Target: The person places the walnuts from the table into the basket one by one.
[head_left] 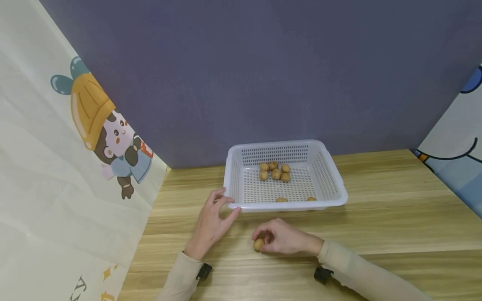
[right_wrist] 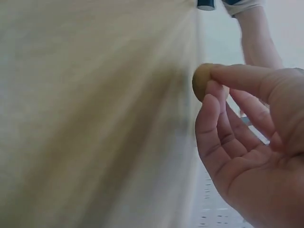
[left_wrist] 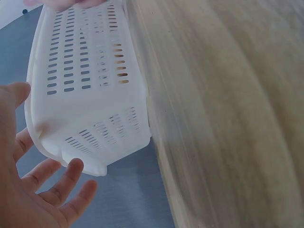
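A walnut [head_left: 258,244] is pinched between the thumb and fingertips of my right hand [head_left: 284,237], low over the wooden table in front of the basket. The right wrist view shows the same walnut [right_wrist: 202,81] at the fingertips. My left hand [head_left: 211,221] is at the near left corner of a white plastic basket [head_left: 282,206], fingers spread and fingertips at the rim. In the left wrist view its fingers [left_wrist: 66,183] extend loosely beside the basket's outer wall [left_wrist: 90,109]. Inside the basket, several walnuts [head_left: 276,174] cluster toward the back, and two more show partly behind the front rim.
The basket stands on the wood-grain table [head_left: 395,200], close to a dark grey upright panel [head_left: 263,75] behind it. A pale sheet with a cartoon figure [head_left: 116,133] hangs on the left, and another printed sheet [head_left: 452,138] is on the right.
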Available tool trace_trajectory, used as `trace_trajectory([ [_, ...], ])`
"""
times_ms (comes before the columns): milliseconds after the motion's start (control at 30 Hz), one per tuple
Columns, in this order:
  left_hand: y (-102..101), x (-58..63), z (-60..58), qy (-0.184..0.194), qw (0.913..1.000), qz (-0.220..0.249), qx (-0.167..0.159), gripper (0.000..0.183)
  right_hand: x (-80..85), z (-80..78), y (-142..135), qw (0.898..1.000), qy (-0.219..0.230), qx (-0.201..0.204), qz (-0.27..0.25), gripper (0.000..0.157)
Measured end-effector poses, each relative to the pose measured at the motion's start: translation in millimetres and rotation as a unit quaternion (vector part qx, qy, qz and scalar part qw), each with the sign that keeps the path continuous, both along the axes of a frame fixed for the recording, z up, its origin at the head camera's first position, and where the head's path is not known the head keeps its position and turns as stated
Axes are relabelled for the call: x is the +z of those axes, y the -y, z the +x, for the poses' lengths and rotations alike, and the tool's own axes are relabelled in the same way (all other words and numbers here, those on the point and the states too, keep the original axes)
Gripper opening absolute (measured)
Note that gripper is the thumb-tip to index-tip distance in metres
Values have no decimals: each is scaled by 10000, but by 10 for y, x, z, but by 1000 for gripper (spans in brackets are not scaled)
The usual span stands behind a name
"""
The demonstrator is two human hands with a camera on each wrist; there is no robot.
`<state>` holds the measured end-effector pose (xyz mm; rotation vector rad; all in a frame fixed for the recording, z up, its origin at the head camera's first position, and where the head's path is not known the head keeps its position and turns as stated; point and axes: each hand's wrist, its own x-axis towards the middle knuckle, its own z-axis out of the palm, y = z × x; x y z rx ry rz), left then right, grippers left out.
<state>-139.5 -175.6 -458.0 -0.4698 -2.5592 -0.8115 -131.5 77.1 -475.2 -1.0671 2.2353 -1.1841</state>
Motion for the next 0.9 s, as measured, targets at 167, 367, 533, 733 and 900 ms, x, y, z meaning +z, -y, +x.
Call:
trace_trajectory([
  [167, -1, 14, -3, -95, 9999, 16, -37, 31, 169, -10, -23, 9998, 203, 59, -47, 24],
  [367, 3, 9, -8, 2, 10000, 15, -21, 30, 540, -55, -106, 9994, 155, 153, -270, 22],
  [533, 5, 11, -8, 78, 10000, 37, -33, 29, 928, -187, -199, 9991, 52, -75, -425, 21],
  [733, 0, 8, -7, 106, 9999, 50, -39, 30, 1346, -462, -331, 9962, 100, -437, -752, 24],
  [900, -1, 7, 5, 69, 9999, 58, -54, 31, 1584, -738, -401, 9928, -13, -944, -739, 28],
])
